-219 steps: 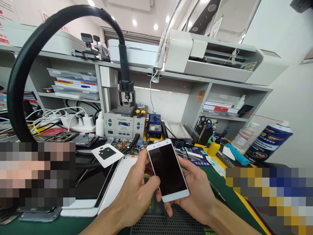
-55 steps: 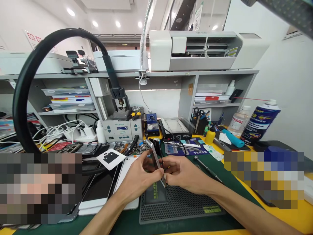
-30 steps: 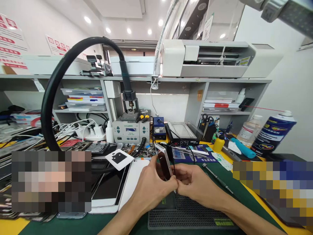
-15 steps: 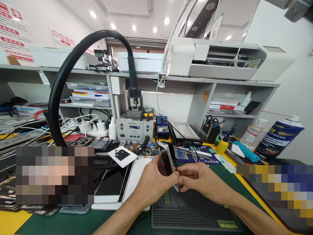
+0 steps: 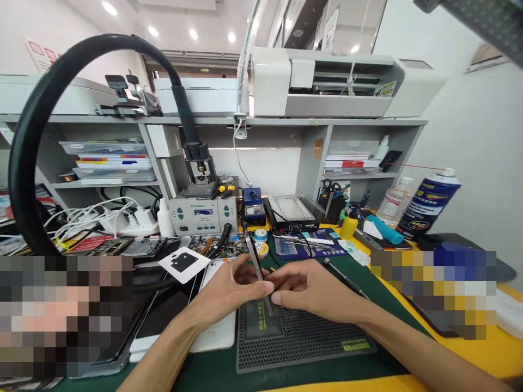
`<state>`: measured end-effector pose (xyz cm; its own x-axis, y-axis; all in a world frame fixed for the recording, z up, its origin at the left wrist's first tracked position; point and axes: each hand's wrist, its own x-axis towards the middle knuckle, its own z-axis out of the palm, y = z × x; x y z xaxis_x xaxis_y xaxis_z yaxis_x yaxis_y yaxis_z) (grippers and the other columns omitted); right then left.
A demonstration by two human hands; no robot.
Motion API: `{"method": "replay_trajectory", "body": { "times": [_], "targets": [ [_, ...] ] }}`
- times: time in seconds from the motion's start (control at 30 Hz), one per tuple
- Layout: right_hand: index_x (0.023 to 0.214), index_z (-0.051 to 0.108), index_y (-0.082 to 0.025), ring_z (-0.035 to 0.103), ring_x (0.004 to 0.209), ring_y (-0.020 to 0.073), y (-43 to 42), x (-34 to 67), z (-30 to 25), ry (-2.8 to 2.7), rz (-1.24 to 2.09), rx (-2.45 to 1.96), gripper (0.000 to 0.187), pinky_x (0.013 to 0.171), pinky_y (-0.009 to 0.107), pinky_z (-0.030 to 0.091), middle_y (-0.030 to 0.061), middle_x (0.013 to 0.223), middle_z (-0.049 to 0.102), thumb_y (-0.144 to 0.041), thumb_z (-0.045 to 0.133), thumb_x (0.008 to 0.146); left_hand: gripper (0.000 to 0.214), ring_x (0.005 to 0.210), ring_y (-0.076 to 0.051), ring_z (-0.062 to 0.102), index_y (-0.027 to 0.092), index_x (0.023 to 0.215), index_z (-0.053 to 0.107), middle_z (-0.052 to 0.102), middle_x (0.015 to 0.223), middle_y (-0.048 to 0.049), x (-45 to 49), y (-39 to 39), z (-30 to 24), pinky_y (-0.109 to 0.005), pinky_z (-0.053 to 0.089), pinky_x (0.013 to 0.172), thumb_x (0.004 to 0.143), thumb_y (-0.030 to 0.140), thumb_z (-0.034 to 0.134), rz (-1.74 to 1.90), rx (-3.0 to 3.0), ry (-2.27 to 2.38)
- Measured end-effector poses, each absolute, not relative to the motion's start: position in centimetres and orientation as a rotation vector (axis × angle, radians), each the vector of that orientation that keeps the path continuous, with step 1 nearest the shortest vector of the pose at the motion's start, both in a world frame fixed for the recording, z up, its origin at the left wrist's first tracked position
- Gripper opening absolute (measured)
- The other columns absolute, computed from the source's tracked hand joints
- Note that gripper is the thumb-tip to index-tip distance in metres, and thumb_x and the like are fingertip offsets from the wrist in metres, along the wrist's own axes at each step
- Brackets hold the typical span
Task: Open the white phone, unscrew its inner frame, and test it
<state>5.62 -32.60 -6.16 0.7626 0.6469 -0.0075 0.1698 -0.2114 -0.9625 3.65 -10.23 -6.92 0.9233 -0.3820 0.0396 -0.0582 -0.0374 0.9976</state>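
My left hand [image 5: 224, 294] grips a thin smartphone [image 5: 255, 262], its thumb on the near side and the fingers behind. The phone stands tilted nearly edge-on to me, so its faces hardly show. From the right, my right hand [image 5: 321, 291] has curled fingers and thumb at the phone's lower edge; its fingertips are partly hidden there. Below both hands lies a grey honeycomb-patterned work mat [image 5: 310, 340] with a smooth rectangular panel [image 5: 255, 321] at its left.
White-framed tablets [image 5: 216, 332] and a white card with a black pattern [image 5: 183, 263] lie to the left. Behind stand a hot-air station [image 5: 204, 215] and a hot plate [image 5: 292, 212]. A screwdriver-like tool [image 5: 347, 280], a yellow bottle [image 5: 349, 224] and a spray can [image 5: 429, 204] are rightward.
The view has swung to the right. The phone has turned from showing its dark face to nearly edge-on. Both hands stay at it, and round containers behind it have come into view.
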Motion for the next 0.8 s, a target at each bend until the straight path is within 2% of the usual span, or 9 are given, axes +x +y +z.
{"method": "replay_trajectory", "body": {
  "times": [0.1, 0.23, 0.3, 0.37, 0.47, 0.6, 0.67, 0.8],
  "targets": [
    [0.117, 0.072, -0.020, 0.066, 0.084, 0.0194, -32.6, 5.3, -5.8, -0.692, 0.355, -1.826, 0.034, 0.072, 0.031, 0.052, 0.0055, 0.096, 0.074, -0.030, 0.074, 0.084, 0.048, 0.106, -0.023, 0.063, 0.021, 0.121, 0.061, 0.070, 0.109, -0.0039, 3.5, -10.1, -6.7, -0.035, 0.048, 0.095, 0.078, 0.028, 0.081, -0.337, 1.560, -0.403],
    [0.142, 0.052, -0.025, 0.062, 0.107, 0.0241, -33.0, 5.1, -5.4, -0.776, -0.089, -1.924, 0.060, 0.075, 0.034, 0.056, 0.0106, 0.127, 0.062, -0.023, 0.068, 0.085, 0.044, 0.110, -0.023, 0.061, 0.020, 0.117, 0.064, 0.068, 0.114, -0.0042, 3.2, -10.1, -6.2, -0.036, 0.045, 0.099, 0.078, 0.030, 0.082, -0.404, 1.591, -0.481],
    [0.150, 0.042, -0.027, 0.054, 0.123, 0.0262, -33.3, 5.0, -5.3, -0.906, -0.303, -1.958, 0.068, 0.088, 0.039, 0.056, 0.0118, 0.142, 0.051, -0.019, 0.064, 0.086, 0.044, 0.109, -0.022, 0.060, 0.020, 0.117, 0.065, 0.068, 0.111, -0.0031, 3.0, -10.3, -6.0, -0.035, 0.045, 0.099, 0.077, 0.029, 0.083, -0.398, 1.641, -0.523],
    [0.151, 0.040, -0.027, 0.046, 0.135, 0.0272, -33.5, 4.9, -5.4, -1.050, -0.453, -1.970, 0.069, 0.105, 0.045, 0.048, 0.0119, 0.150, 0.043, -0.013, 0.060, 0.086, 0.050, 0.107, -0.021, 0.060, 0.022, 0.122, 0.064, 0.068, 0.109, -0.0019, 2.9, -10.5, -5.8, -0.034, 0.045, 0.097, 0.076, 0.027, 0.083, -0.388, 1.686, -0.562],
    [0.146, 0.048, -0.024, 0.041, 0.141, 0.0283, -33.6, 4.9, -5.6, -1.207, -0.589, -1.942, 0.065, 0.112, 0.047, 0.042, 0.0134, 0.152, 0.041, -0.007, 0.056, 0.083, 0.059, 0.102, -0.020, 0.060, 0.025, 0.131, 0.060, 0.067, 0.118, -0.0020, 2.8, -10.8, -5.5, -0.034, 0.046, 0.095, 0.076, 0.025, 0.083, -0.389, 1.735, -0.591],
    [0.142, 0.050, -0.021, 0.049, 0.135, 0.0273, -33.6, 5.0, -5.9, -1.277, -0.714, -1.903, 0.063, 0.110, 0.045, 0.045, 0.0149, 0.144, 0.051, -0.002, 0.054, 0.082, 0.067, 0.113, -0.023, 0.059, 0.026, 0.137, 0.057, 0.063, 0.133, -0.0036, 2.7, -10.9, -5.3, -0.036, 0.044, 0.100, 0.075, 0.021, 0.082, -0.391, 1.739, -0.599],
    [0.141, 0.050, -0.020, 0.050, 0.133, 0.0274, -33.7, 5.0, -5.9, -1.286, -0.741, -1.902, 0.064, 0.110, 0.044, 0.045, 0.0151, 0.142, 0.053, -0.001, 0.054, 0.080, 0.069, 0.116, -0.024, 0.059, 0.026, 0.138, 0.056, 0.064, 0.132, -0.0032, 2.7, -10.9, -5.2, -0.036, 0.044, 0.102, 0.075, 0.019, 0.081, -0.386, 1.740, -0.601],
    [0.132, 0.050, -0.018, 0.051, 0.131, 0.0304, -33.8, 5.0, -5.8, -1.278, -0.686, -1.836, 0.063, 0.108, 0.047, 0.045, 0.0166, 0.137, 0.052, -0.002, 0.057, 0.072, 0.069, 0.109, -0.021, 0.061, 0.028, 0.139, 0.055, 0.068, 0.122, -0.0003, 2.6, -11.0, -4.8, -0.033, 0.046, 0.097, 0.075, 0.018, 0.081, -0.392, 1.756, -0.610]
  ]
}}
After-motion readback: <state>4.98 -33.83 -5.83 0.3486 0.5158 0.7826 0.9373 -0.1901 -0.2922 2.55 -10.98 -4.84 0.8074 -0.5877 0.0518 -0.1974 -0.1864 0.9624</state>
